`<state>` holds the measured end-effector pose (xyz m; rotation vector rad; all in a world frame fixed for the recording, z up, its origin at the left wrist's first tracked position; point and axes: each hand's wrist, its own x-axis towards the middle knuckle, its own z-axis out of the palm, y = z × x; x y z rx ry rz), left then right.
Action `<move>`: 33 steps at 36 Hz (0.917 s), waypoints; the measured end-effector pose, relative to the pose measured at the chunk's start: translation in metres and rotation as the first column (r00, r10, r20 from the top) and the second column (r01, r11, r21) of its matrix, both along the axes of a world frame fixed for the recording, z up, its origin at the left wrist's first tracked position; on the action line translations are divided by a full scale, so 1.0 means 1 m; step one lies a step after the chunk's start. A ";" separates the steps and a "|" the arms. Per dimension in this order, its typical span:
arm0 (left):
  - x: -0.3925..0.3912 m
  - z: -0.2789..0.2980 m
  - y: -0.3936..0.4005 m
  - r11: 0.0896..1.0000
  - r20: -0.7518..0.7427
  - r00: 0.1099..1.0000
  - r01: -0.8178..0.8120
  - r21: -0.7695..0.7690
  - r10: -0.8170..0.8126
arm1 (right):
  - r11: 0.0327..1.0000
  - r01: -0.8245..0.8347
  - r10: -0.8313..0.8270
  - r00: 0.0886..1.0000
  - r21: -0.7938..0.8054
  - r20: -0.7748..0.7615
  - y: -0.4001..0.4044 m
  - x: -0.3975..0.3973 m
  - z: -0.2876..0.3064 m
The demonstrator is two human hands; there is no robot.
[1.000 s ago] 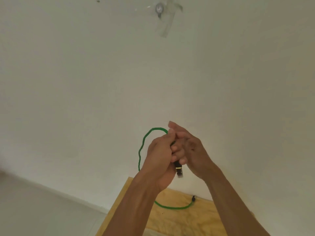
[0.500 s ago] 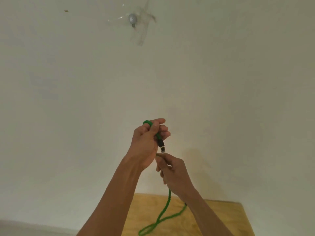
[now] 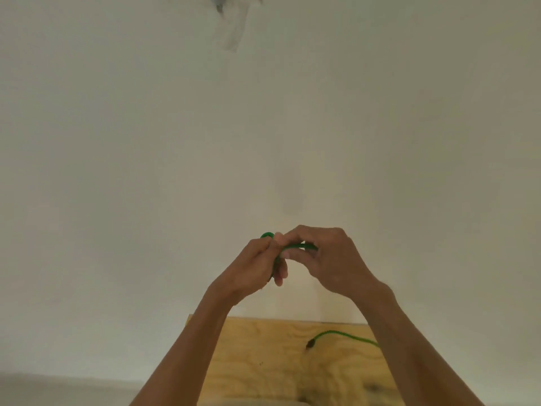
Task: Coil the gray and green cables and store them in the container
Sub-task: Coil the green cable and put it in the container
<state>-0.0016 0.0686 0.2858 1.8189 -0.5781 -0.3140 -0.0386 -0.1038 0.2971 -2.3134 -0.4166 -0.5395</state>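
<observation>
**Hands mid-coil on the green cable, most of the job still ahead**

The left hand (image 3: 254, 266) is closed around the gathered part of the green cable (image 3: 297, 247), a short bend of it showing above the knuckles. The right hand (image 3: 329, 256) meets it at the fingertips, pinching the same cable and laying a short green run across toward the left fist. Both hands are raised above the plywood table (image 3: 275, 361), in front of the wall (image 3: 146, 171).

Below them, the cable's free tail lies on the table, its dark plug (image 3: 310, 344) resting on the wood and the rest passing behind the right forearm. So a good stretch looks still uncoiled.

By my judgement, coiling of the green cable is only partly done. Neither the gray cable nor the container is in view, so their state cannot be told; storing remains to do.
</observation>
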 end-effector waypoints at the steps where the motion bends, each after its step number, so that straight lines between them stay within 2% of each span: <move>1: -0.005 -0.001 -0.001 0.999 -0.066 0.997 0.036 -0.028 -0.037 | 1.000 -0.015 0.015 0.999 0.005 0.029 -0.001 0.002 0.004; 4: -0.016 -0.005 -0.001 0.973 -0.264 0.955 0.080 -0.218 -0.138 | 0.997 -0.075 0.069 0.987 0.034 0.142 -0.004 0.012 0.010; 8: -0.022 -0.004 -0.001 0.892 -0.408 0.872 0.065 -0.448 -0.268 | 0.932 -0.174 0.159 0.985 0.317 0.074 -0.009 0.021 0.006; 14: -0.026 -0.001 -0.005 0.753 -0.374 0.785 0.171 -0.636 -0.494 | 0.695 -0.158 0.309 0.947 0.702 -0.093 -0.005 0.022 -0.016; 18: -0.024 0.000 -0.012 0.679 -0.291 0.797 0.192 -0.708 -0.529 | 0.560 -0.136 0.413 0.901 0.817 -0.133 0.009 0.009 -0.036; 20: -0.019 0.003 -0.015 0.660 -0.260 0.811 0.195 -0.725 -0.525 | 0.580 0.016 0.338 0.905 0.815 -0.258 0.017 0.005 -0.051; 22: -0.012 0.010 -0.017 0.662 -0.254 0.831 0.171 -0.730 -0.495 | 0.672 0.088 0.252 0.907 0.735 -0.338 0.025 0.000 -0.064; 25: 0.003 0.018 -0.013 0.700 -0.250 0.886 0.109 -0.706 -0.391 | 0.721 0.073 0.251 0.900 0.689 -0.358 0.032 -0.012 -0.073; 29: 0.021 0.018 -0.005 0.778 -0.190 0.959 0.046 -0.627 -0.209 | 0.676 0.062 0.270 0.906 0.734 -0.325 0.036 -0.022 -0.071; 33: 0.030 0.012 0.002 0.905 -0.054 0.998 0.009 -0.425 -0.035 | 0.749 0.072 0.220 0.911 0.659 -0.349 0.036 -0.026 -0.065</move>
